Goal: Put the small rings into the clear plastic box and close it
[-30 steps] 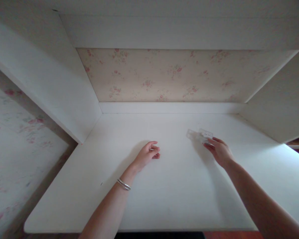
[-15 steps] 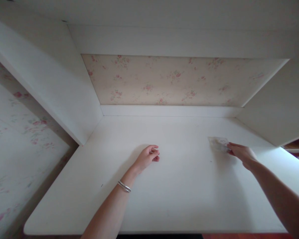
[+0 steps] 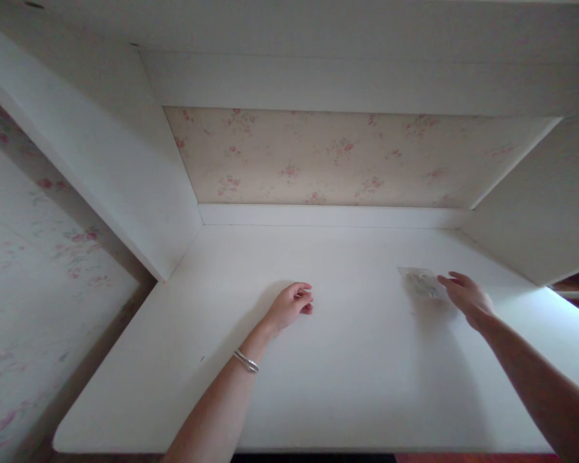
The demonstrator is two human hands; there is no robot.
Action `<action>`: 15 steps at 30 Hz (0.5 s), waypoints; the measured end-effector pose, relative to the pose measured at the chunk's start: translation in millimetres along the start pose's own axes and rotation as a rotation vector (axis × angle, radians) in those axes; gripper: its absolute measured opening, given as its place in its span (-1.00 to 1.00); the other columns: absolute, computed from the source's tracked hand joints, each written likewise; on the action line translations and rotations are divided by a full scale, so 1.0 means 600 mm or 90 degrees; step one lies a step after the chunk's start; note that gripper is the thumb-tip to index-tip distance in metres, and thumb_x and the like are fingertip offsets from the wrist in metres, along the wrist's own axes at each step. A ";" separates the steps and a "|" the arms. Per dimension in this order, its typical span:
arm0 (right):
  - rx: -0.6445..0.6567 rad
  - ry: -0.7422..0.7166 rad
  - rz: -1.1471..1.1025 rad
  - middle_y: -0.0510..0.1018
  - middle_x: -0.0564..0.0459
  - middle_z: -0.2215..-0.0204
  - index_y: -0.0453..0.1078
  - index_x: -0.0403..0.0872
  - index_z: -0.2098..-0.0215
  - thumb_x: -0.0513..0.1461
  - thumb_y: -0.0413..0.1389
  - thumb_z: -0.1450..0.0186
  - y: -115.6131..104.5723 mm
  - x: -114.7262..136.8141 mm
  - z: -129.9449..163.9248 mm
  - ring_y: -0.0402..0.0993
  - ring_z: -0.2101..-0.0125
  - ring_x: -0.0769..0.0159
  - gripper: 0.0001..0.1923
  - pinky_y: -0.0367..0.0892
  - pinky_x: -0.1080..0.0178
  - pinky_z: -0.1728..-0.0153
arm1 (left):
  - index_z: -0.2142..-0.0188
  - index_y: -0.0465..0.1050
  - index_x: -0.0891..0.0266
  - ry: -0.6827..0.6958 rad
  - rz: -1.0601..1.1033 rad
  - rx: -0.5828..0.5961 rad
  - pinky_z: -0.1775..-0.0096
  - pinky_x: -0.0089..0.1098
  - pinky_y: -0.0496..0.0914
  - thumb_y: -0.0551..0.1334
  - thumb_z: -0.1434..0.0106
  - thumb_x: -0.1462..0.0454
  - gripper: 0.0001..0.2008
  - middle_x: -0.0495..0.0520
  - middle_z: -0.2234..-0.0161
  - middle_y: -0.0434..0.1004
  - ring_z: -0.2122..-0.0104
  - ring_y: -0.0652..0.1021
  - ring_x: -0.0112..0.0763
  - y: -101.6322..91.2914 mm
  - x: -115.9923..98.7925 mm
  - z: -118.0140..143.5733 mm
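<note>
The right hand (image 3: 467, 297), fingers loose, lies just beside a clear packet (image 3: 421, 281) on the surface (image 3: 347, 379), far right, while the left hand (image 3: 289, 307) rests half-curled and empty mid-surface, well apart.

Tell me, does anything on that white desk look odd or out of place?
Nothing stands out. A small clear plastic packet lies flat on the white desk by the right hand; the left hand rests loosely curled. No spill or damage shows.

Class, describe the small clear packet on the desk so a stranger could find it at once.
Start at the white desk under the flowered wallpaper. Toward its right rear lies a clear packet, flat, just beyond the right hand. It is the only loose item there.
</note>
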State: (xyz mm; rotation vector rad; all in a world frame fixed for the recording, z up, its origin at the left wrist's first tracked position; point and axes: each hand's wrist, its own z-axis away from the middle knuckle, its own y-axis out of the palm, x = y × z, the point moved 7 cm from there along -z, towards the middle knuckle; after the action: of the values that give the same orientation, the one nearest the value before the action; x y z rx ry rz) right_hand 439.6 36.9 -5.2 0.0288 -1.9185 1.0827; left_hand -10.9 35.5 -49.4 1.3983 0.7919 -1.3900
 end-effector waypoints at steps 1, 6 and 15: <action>0.002 0.010 0.035 0.54 -0.25 0.40 0.51 -0.14 0.20 -0.16 0.22 -0.04 -0.002 0.004 -0.001 0.30 0.56 0.31 -0.63 0.12 0.15 0.43 | 0.13 0.39 0.31 -0.002 0.000 -0.001 0.33 -0.36 0.43 0.27 -0.14 0.24 -0.70 0.07 0.35 0.43 0.47 0.48 -0.51 0.000 0.001 -0.001; 0.024 -0.107 -0.007 0.54 -0.16 0.29 0.45 -0.05 0.12 -0.06 0.06 -0.19 0.018 0.090 0.069 0.38 0.38 0.25 -0.63 0.17 0.18 0.32 | 0.15 0.41 0.29 -0.005 -0.010 0.007 0.33 -0.38 0.43 0.28 -0.13 0.22 -0.70 0.05 0.37 0.44 0.46 0.49 -0.50 -0.001 0.005 -0.005; 0.364 -0.207 -0.260 0.49 -0.05 0.12 0.36 -0.06 0.03 0.03 -0.09 -0.27 0.230 0.269 0.356 0.40 0.19 0.24 -0.53 0.31 0.16 0.18 | 0.09 0.38 0.26 0.037 -0.063 -0.059 0.31 -0.34 0.44 0.21 -0.19 0.13 -0.66 0.18 0.16 0.42 0.37 0.50 -0.42 -0.006 0.000 -0.004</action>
State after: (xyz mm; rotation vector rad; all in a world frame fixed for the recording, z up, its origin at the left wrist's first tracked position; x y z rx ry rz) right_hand 139.0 35.0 -26.9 0.9217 -1.7021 1.3543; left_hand -13.1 39.0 -50.4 1.3487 0.9628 -1.3747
